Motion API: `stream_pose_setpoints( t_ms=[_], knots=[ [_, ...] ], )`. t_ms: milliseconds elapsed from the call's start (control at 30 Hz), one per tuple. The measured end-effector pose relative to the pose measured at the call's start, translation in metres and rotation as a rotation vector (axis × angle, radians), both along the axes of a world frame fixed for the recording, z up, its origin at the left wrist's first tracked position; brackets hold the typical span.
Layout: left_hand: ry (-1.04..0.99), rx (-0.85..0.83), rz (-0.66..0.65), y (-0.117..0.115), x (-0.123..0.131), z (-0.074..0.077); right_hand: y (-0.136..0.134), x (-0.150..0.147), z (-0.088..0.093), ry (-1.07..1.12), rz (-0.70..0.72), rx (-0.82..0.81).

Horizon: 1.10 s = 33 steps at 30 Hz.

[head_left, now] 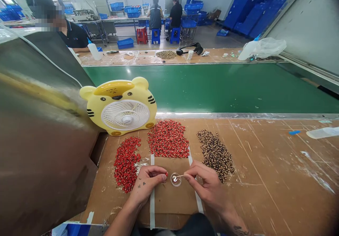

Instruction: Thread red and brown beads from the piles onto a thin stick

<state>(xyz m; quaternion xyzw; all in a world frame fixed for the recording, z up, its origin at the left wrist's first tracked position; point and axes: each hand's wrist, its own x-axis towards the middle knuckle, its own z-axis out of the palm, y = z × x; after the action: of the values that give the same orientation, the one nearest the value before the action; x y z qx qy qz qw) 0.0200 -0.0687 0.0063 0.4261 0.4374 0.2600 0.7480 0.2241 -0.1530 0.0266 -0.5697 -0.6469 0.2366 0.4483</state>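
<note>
My left hand (149, 182) pinches a small red piece (166, 174) between thumb and fingertips, left of a small clear round dish (176, 180). Between the thumb and fingers of my right hand (205, 180) is a thin pale stick (180, 176), its tip over the dish. Behind the hands lies a large pile of red pieces (168, 139). A smaller red pile (126, 163) is beside my left hand. Beyond my right hand sits a pile of black and tan pieces (215, 154). Another clear round item, partly hidden, shows by my right hand.
A yellow animal-faced fan (119, 107) stands at the back left, near a metal panel (45, 130). Behind the cardboard-covered table (265, 165) runs a green belt (212, 87). A white bottle (321, 133) lies far right. A person (75, 34) sits across the belt.
</note>
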Motion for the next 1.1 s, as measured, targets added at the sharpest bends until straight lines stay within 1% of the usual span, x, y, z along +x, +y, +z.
stream_pose_setpoints(
  t_ms=[67, 167, 467, 633, 833, 1100],
  knots=[
    [-0.013, -0.002, -0.011, -0.001, 0.001, 0.001, 0.0, -0.003, 0.003, 0.06, -0.033, 0.025],
    [-0.03, 0.002, -0.04, -0.002, 0.001, 0.001, 0.001, -0.008, 0.004, 0.087, -0.053, 0.038],
    [-0.028, -0.001, -0.065, -0.003, 0.001, 0.005, 0.005, -0.013, 0.004, 0.058, -0.021, 0.017],
    [-0.027, -0.013, -0.056, -0.003, 0.001, 0.005, 0.005, -0.014, 0.004, 0.051, -0.008, 0.036],
    [-0.019, -0.024, -0.06, -0.002, 0.002, 0.006, 0.005, -0.013, 0.007, 0.038, -0.008, 0.035],
    [-0.003, -0.014, -0.051, -0.003, -0.001, 0.002, 0.003, -0.007, 0.004, 0.035, -0.034, 0.011]
  ],
)
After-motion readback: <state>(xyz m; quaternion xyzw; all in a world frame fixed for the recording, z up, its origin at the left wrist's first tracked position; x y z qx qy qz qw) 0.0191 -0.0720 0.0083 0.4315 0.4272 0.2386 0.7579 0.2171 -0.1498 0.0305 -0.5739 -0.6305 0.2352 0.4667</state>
